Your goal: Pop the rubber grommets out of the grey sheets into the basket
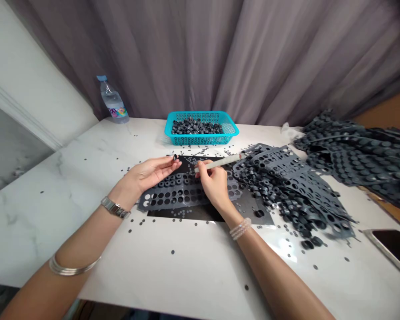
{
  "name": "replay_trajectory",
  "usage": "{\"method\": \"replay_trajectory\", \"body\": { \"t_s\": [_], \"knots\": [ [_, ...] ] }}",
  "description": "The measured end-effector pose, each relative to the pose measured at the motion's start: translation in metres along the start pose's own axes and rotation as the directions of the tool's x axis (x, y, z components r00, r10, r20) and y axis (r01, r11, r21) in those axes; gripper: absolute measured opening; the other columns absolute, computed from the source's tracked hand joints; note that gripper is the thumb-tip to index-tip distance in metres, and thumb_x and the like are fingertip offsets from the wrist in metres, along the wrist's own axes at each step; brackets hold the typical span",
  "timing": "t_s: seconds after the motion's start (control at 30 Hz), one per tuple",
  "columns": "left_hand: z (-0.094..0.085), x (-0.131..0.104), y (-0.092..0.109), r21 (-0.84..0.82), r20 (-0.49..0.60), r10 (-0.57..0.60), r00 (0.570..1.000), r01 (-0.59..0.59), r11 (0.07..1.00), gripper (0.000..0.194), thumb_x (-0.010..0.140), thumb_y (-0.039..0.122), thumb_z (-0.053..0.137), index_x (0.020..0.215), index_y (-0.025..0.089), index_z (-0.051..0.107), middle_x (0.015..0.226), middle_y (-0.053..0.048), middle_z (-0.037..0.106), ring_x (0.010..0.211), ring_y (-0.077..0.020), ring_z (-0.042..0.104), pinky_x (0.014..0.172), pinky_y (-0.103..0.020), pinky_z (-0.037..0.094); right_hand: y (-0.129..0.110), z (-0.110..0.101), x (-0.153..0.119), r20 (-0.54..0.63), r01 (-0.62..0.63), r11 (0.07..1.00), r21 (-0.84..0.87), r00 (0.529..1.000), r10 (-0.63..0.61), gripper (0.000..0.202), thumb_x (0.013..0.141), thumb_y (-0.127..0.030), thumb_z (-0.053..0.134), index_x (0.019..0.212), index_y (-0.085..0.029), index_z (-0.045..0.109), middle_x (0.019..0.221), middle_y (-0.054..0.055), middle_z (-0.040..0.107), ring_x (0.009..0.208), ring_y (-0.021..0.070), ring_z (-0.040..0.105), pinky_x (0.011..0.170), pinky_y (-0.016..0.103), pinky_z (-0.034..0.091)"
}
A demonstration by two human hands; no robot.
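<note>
My left hand (pixel 155 172) pinches a small black rubber ring (pixel 175 157) between thumb and fingertips, above the left part of a perforated rubber sheet (pixel 166 198). In my right hand (pixel 215 182) is a pale stick-like tool (pixel 222 163), slanting up to the right, its lower end near the sheet. Rows of round holes run along the sheet, and black rings still sit in its upper row. Under it lies a dark flat mat (pixel 200 213). Small black discs are scattered over the mat and around it.
A turquoise basket (pixel 200 141) full of black rings stands at the back. To the right are a pile of loose rings (pixel 296 211), punched sheets (pixel 290 166), a heap of studded sheets (pixel 363 146) and a phone (pixel 395 249). A water bottle (pixel 114 101) stands back left.
</note>
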State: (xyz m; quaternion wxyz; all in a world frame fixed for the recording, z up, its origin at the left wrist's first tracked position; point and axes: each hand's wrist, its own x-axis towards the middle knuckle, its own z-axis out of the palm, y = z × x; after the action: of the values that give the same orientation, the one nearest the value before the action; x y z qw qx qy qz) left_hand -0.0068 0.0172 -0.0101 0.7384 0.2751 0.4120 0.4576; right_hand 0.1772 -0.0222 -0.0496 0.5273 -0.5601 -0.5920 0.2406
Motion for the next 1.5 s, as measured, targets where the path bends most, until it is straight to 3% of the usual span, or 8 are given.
{"method": "replay_trajectory", "body": {
  "t_s": [0.33, 0.5, 0.77, 1.0, 1.07, 1.13, 1.23, 1.5],
  "knots": [
    [0.014, -0.012, 0.004, -0.263, 0.043, -0.077, 0.996, 0.086, 0.961, 0.020, 0.083, -0.003, 0.046, 0.092, 0.006, 0.061, 0.091, -0.018, 0.065, 0.090, -0.0214, 0.068, 0.072, -0.025, 0.061, 0.004, -0.009, 0.002, -0.052, -0.023, 0.997, 0.077, 0.998, 0.027, 0.035, 0.091, -0.040, 0.049, 0.070, -0.018, 0.066, 0.061, 0.002, 0.066, 0.058, 0.0170, 0.061, 0.061, 0.026, 0.042],
    [0.021, -0.018, 0.001, -0.405, 0.153, -0.133, 0.979, 0.185, 0.895, 0.010, 0.085, 0.009, 0.049, 0.077, 0.012, 0.053, 0.068, -0.005, 0.051, 0.058, -0.0109, 0.053, 0.046, -0.019, 0.049, 0.000, -0.009, -0.003, 0.063, -0.023, 1.000, 0.021, 0.998, 0.022, 0.035, 0.091, -0.039, 0.050, 0.067, -0.018, 0.065, 0.058, 0.002, 0.066, 0.055, 0.0161, 0.060, 0.059, 0.025, 0.040],
    [0.020, -0.014, -0.010, -0.178, 0.081, -0.078, 0.994, 0.092, 0.980, 0.048, 0.076, -0.014, 0.042, 0.114, 0.006, 0.064, 0.090, -0.011, 0.061, 0.072, -0.0109, 0.058, 0.054, -0.017, 0.047, -0.002, -0.006, -0.006, 0.164, -0.007, 0.995, -0.104, 0.986, 0.024, 0.031, 0.090, -0.035, 0.049, 0.066, -0.020, 0.063, 0.056, 0.001, 0.066, 0.051, 0.0157, 0.059, 0.056, 0.025, 0.039],
    [0.007, -0.008, -0.009, 0.148, 0.056, 0.074, 0.996, -0.082, 0.986, 0.017, 0.086, 0.019, 0.058, 0.087, 0.011, 0.073, 0.090, -0.012, 0.067, 0.059, -0.0092, 0.048, 0.050, -0.020, 0.040, 0.002, -0.004, -0.008, 0.148, 0.018, 0.993, -0.113, 0.989, -0.001, 0.034, 0.091, -0.036, 0.048, 0.064, -0.020, 0.061, 0.055, 0.001, 0.065, 0.050, 0.0150, 0.057, 0.056, 0.025, 0.037],
    [0.006, -0.010, -0.012, 0.529, 0.107, 0.187, 0.976, -0.215, 0.821, 0.013, 0.080, 0.022, 0.067, 0.087, 0.017, 0.076, 0.088, -0.009, 0.070, 0.058, -0.0108, 0.046, 0.053, -0.024, 0.040, 0.002, -0.003, -0.009, 0.147, 0.035, 0.992, -0.120, 0.989, -0.017, 0.035, 0.091, -0.036, 0.048, 0.063, -0.021, 0.060, 0.057, 0.001, 0.066, 0.052, 0.0153, 0.058, 0.057, 0.025, 0.038],
    [0.007, -0.014, -0.017, 0.808, 0.218, 0.318, 0.923, -0.354, 0.472, 0.017, 0.070, 0.021, 0.075, 0.087, 0.021, 0.078, 0.087, -0.006, 0.072, 0.067, -0.0166, 0.054, 0.066, -0.029, 0.044, 0.002, -0.003, -0.009, 0.154, 0.056, 0.990, -0.133, 0.987, -0.035, 0.035, 0.091, -0.036, 0.047, 0.061, -0.021, 0.059, 0.060, 0.002, 0.066, 0.055, 0.0156, 0.060, 0.058, 0.025, 0.038],
    [0.010, -0.019, -0.027, 0.873, 0.413, 0.382, 0.827, -0.479, 0.091, 0.023, 0.066, 0.016, 0.075, 0.087, 0.025, 0.078, 0.089, -0.006, 0.072, 0.085, -0.0248, 0.061, 0.082, -0.035, 0.044, 0.001, -0.003, -0.009, 0.168, 0.085, 0.985, -0.149, 0.984, -0.059, 0.036, 0.092, -0.036, 0.047, 0.061, -0.021, 0.058, 0.061, 0.002, 0.066, 0.057, 0.0159, 0.060, 0.059, 0.026, 0.039],
    [0.011, -0.013, -0.041, 0.837, 0.547, 0.340, 0.765, -0.511, -0.198, 0.014, 0.077, 0.013, 0.062, 0.078, 0.020, 0.074, 0.086, -0.009, 0.069, 0.079, -0.0243, 0.062, 0.073, -0.035, 0.044, 0.000, -0.003, -0.010, 0.175, 0.112, 0.981, -0.160, 0.981, -0.083, 0.035, 0.093, -0.034, 0.047, 0.062, -0.021, 0.059, 0.061, 0.002, 0.066, 0.059, 0.0165, 0.062, 0.060, 0.026, 0.039]
  ]
}}
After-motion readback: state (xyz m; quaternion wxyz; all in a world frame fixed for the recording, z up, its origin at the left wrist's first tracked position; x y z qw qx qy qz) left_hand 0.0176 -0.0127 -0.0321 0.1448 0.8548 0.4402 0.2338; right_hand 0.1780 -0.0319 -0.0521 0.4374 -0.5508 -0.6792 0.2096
